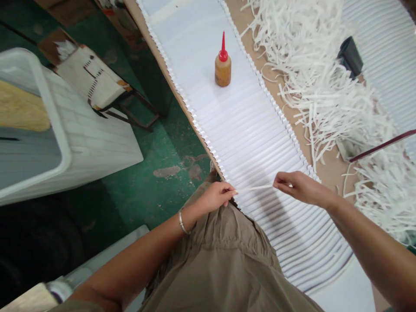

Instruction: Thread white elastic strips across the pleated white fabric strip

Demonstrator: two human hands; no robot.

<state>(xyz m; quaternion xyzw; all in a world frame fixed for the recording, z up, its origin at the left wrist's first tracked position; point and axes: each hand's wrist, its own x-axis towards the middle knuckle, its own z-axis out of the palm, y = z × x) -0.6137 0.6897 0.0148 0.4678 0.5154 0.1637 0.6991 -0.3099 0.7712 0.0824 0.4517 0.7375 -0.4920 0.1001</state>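
A narrow white paper strip [258, 187] is stretched between my two hands, above a long row of overlapping white sheets [247, 125]. My left hand [218, 196], with a bangle [182, 222] on its wrist, pinches one end near the table's left edge. The other end sits between the thumb and fingers of my right hand [297, 185], over the right part of the row. Farther up, a squeeze bottle [223, 71] of amber liquid with a red pointed nozzle stands upright on the sheets.
Loose white paper strips [308, 73] are heaped along the right side of the brown table [276, 91]. A black object [350, 56] and a dark red rod [383, 145] lie among them. To the left stand a large white bin [87, 151] and a stool [136, 115] on the green floor.
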